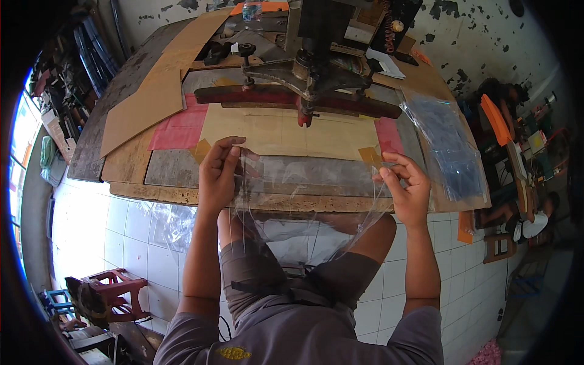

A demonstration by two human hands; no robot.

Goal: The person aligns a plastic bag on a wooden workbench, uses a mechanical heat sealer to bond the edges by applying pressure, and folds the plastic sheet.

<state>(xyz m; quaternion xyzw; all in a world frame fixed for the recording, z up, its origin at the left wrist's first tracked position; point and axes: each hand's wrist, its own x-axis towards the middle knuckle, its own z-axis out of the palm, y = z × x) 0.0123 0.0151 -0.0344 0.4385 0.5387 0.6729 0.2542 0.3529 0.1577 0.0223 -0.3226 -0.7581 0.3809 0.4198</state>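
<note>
A clear plastic sheet (pixel 298 228) hangs between my two hands, over the table's front edge and above my lap. My left hand (pixel 220 170) pinches its left upper corner. At the right upper corner, my right hand (pixel 404 182) pinches it between thumb and fingers. Just beyond the sheet lies a pale yellow work surface (pixel 267 131) with red patches at both ends and brown tape at its near corners. Above that surface stands a machine head with a long dark red bar (pixel 243 94) on a metal bracket (pixel 304 76).
A stack of clear plastic pieces (pixel 447 146) lies on the table's right side. Cardboard (pixel 143 112) covers part of the left. A plastic bottle (pixel 252 15) stands at the back. More clear plastic (pixel 173 225) is on the tiled floor, near a red stool (pixel 121 292). Another person sits far right.
</note>
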